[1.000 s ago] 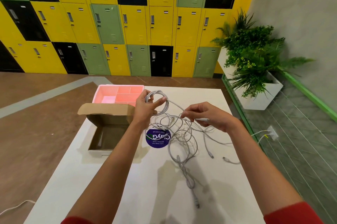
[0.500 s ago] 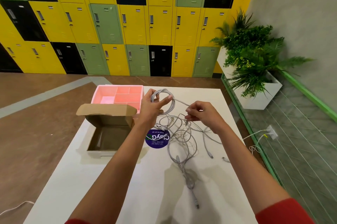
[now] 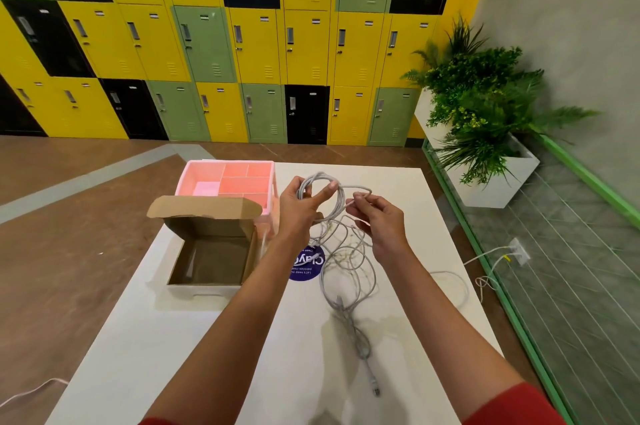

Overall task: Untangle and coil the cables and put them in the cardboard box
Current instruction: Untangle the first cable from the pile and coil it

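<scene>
White table [image 3: 166,338]: cardboard box [image 3: 211,234] by left edge, cables [image 3: 361,343] possibly touching right.

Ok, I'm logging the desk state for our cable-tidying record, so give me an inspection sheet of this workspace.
Surface: white table, carrying the things below.
Job's things: cardboard box, lid open, nothing clearly seen inside; coil held above the table; tangle lying loose right of the box.
Clutter: pink divided tray behind the box; round purple sticker beside the tangle.
Hands: left hand grips the coil; right hand pinches the cable strand running off it.
Cables: white lead from a wall socket, right; another lead on the floor, left.
Surroundings: lockers, potted plant.
</scene>
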